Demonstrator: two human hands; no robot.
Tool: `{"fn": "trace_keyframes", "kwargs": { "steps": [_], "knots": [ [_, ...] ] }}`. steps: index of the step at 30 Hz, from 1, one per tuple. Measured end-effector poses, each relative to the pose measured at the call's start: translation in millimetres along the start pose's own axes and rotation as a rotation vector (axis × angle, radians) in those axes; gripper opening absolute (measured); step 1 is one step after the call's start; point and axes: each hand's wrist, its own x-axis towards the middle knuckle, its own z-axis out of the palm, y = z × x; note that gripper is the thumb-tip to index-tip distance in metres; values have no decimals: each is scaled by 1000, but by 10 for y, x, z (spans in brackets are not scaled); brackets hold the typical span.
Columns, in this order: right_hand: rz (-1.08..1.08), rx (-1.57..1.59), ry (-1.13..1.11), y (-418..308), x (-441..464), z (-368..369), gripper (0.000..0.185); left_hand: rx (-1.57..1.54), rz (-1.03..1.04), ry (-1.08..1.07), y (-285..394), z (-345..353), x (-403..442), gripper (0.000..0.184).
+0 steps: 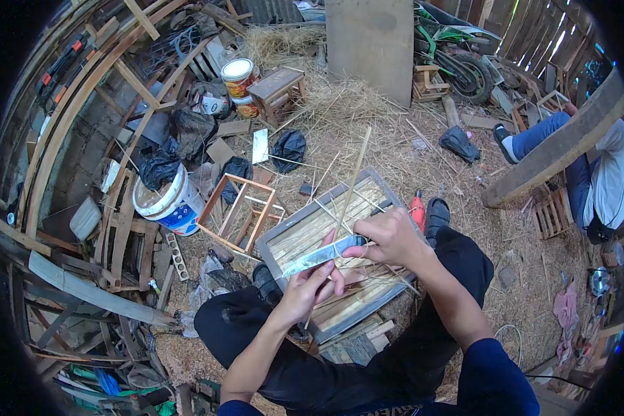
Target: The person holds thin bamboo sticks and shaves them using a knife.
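My right hand (pixel 393 238) is closed around the handle end of a broad, shiny knife (pixel 315 258), its blade pointing left and bluish near my fingers. A long, thin bamboo strip (pixel 354 170) rises away from me and passes by the blade. My left hand (pixel 313 286) is closed beneath the blade, its fingers pinching the strip; the exact contact is partly hidden. Both hands are above a wood-framed slatted panel (pixel 288 243) between my knees, with several loose thin strips on it.
Left of the panel stands a small wooden frame (pixel 237 213), with a white bucket (pixel 180 208) behind it. A red tool (pixel 417 210) lies by my right foot. At the right, another person (pixel 607 166) sits behind a slanted beam (pixel 561 142). Straw and shavings cover the ground.
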Motion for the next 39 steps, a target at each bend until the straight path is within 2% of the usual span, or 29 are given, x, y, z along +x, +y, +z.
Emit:
{"fn": "trace_keyframes", "kwargs": {
  "steps": [5,8,13,17,20,23,27,34,39],
  "knots": [
    [-58,-73,61,35,-54,-29,50,-105,-44,-6,-26,27,-44,57],
    [-4,-122,83,108,-72,-181,49,-95,-22,-67,-58,-68,-88,56],
    [255,-173,154,363,-219,-440,44,-143,-30,-47,-74,-152,-177,51],
    [243,-161,100,332,-361,-274,41,-42,-35,5,-207,-258,-226,49],
    [265,-100,65,313,-399,-229,39,-78,-54,-19,-191,-306,-222,50],
    [224,-167,42,229,-290,-248,43,-123,20,2,-63,-199,-157,51],
    [174,-96,33,162,-176,-126,45,-109,69,108,56,-157,-62,50],
    [165,-29,49,114,-76,33,45,-100,171,136,202,-120,5,48],
    [79,48,33,-22,18,91,43,-118,122,126,112,-137,49,55]
  ]
}}
